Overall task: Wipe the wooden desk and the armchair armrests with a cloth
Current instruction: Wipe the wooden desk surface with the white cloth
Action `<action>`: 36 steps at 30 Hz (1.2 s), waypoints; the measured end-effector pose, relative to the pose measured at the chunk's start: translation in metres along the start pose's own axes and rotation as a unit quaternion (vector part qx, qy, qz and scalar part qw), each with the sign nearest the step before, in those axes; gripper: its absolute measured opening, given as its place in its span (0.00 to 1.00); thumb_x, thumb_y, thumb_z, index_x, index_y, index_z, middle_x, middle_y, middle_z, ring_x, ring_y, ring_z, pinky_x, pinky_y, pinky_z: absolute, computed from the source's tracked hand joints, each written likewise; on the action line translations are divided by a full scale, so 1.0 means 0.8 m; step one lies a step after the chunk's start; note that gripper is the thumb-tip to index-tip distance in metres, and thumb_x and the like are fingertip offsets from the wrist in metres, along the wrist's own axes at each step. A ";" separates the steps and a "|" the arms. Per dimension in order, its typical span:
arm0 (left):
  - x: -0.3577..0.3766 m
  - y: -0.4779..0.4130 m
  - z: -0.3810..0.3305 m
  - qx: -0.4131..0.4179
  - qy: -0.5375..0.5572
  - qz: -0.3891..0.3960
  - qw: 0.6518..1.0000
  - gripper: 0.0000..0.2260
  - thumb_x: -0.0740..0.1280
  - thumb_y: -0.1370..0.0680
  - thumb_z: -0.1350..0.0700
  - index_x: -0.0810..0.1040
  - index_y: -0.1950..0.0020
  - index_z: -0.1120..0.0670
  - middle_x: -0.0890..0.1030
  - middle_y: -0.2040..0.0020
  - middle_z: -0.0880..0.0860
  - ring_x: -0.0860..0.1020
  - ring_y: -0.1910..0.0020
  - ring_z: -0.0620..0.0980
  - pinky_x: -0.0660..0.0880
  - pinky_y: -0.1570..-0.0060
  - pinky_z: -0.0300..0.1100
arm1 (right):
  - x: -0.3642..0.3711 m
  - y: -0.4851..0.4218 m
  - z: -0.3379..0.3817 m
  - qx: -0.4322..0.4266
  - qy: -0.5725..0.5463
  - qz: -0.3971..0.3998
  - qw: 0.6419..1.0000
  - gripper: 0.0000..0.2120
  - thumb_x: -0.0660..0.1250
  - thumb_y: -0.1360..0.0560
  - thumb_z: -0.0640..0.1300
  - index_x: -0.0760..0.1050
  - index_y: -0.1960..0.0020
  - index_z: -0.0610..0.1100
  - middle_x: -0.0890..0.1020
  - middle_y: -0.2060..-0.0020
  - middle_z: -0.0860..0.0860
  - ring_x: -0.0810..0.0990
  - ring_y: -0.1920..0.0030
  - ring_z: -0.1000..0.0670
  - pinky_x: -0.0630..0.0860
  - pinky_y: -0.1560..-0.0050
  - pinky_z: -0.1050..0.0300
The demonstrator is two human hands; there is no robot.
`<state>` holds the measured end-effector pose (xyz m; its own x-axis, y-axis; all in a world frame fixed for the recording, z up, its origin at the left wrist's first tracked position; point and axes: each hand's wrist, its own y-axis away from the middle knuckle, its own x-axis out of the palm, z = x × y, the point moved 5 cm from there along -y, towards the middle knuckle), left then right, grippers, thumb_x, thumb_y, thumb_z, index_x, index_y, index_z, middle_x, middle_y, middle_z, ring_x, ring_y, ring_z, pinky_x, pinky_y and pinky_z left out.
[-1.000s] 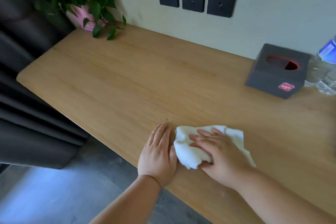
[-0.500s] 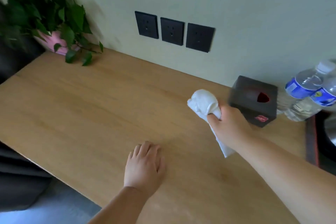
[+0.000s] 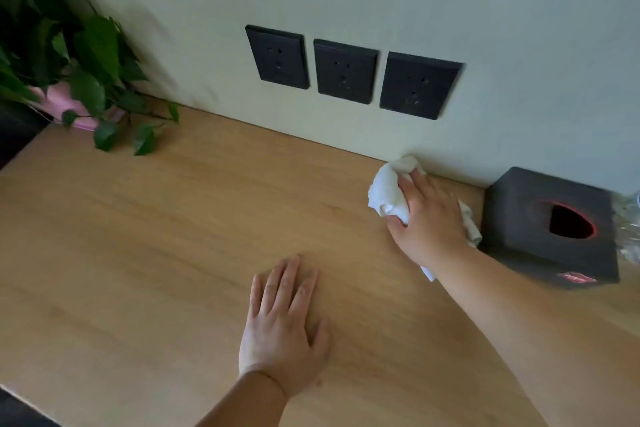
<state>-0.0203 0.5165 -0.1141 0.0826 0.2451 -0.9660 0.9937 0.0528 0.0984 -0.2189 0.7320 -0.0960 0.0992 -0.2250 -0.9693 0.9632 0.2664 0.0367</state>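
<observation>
The white cloth [image 3: 389, 192] lies bunched on the wooden desk [image 3: 173, 236] at its back edge, just left of the dark tissue box [image 3: 540, 218]. The right hand [image 3: 427, 220] presses it down, fingers closed over it. The left hand [image 3: 282, 326] rests flat, fingers slightly spread, well left of the box. Unwiped desk stretches leftward from the cloth, so the right hand likely sweeps that way.

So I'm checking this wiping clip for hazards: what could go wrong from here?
The right hand presses the white cloth at the desk's back edge, right beside the dark tissue box; a sweep rightward may shove it into the water bottles. If the cloth is damp, wiping upward could reach the wall sockets.
</observation>
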 end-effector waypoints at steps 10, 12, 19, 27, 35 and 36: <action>0.001 0.001 0.002 -0.008 -0.013 -0.010 1.000 0.33 0.63 0.25 0.41 0.66 0.19 0.47 0.61 0.16 0.52 0.55 0.17 0.53 0.53 0.20 0.60 | 0.002 0.141 0.056 -0.162 -0.195 0.185 0.949 0.19 0.65 0.27 0.46 0.83 0.39 0.60 0.76 0.29 0.66 0.63 0.22 0.63 0.54 0.20 0.52; 0.002 0.000 0.003 -0.011 -0.019 -0.009 1.000 0.33 0.62 0.24 0.39 0.65 0.19 0.47 0.60 0.16 0.52 0.54 0.16 0.53 0.52 0.19 0.59 | 0.002 0.193 0.065 -0.180 -0.215 0.212 0.936 0.21 0.65 0.29 0.48 0.84 0.39 0.61 0.74 0.34 0.73 0.59 0.25 0.72 0.52 0.21 0.60; 0.001 0.002 0.003 -0.015 -0.018 -0.019 1.000 0.33 0.60 0.23 0.40 0.63 0.18 0.46 0.58 0.15 0.51 0.53 0.17 0.52 0.50 0.19 0.58 | -0.046 0.162 0.027 0.022 -0.275 0.048 0.960 0.13 0.58 0.31 0.59 0.79 0.65 0.57 0.79 0.78 0.60 0.77 0.78 0.55 0.66 0.78 0.59; -0.002 0.007 0.004 -0.012 0.011 -0.054 0.998 0.30 0.58 0.21 0.43 0.64 0.19 0.47 0.60 0.16 0.50 0.55 0.17 0.49 0.51 0.18 0.53 | 0.015 0.115 0.071 -0.118 -0.078 0.103 0.985 0.28 0.67 0.22 0.48 0.69 0.23 0.58 0.67 0.20 0.55 0.61 0.19 0.46 0.54 0.21 0.41; -0.001 0.076 -0.005 -0.057 0.127 -0.073 0.988 0.24 0.55 0.18 0.48 0.72 0.22 0.48 0.64 0.17 0.48 0.56 0.17 0.46 0.50 0.18 0.44 | 0.011 0.309 0.049 -0.218 -0.193 0.275 0.916 0.23 0.64 0.29 0.46 0.83 0.40 0.65 0.77 0.34 0.73 0.59 0.23 0.69 0.49 0.23 0.64; 0.000 0.091 -0.011 -0.057 0.137 -0.072 0.986 0.24 0.55 0.18 0.48 0.73 0.22 0.48 0.64 0.18 0.49 0.57 0.17 0.47 0.50 0.18 0.44 | 0.004 0.322 0.035 -0.184 -0.233 0.292 0.909 0.22 0.63 0.29 0.44 0.85 0.42 0.62 0.81 0.38 0.71 0.64 0.26 0.71 0.51 0.25 0.68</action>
<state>0.0516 0.5286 -0.1050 -0.0979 0.4795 -0.8721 0.9776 0.2105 0.0060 0.0367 0.7738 -0.0826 0.7445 -0.2941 -0.5994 0.5723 0.7435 0.3459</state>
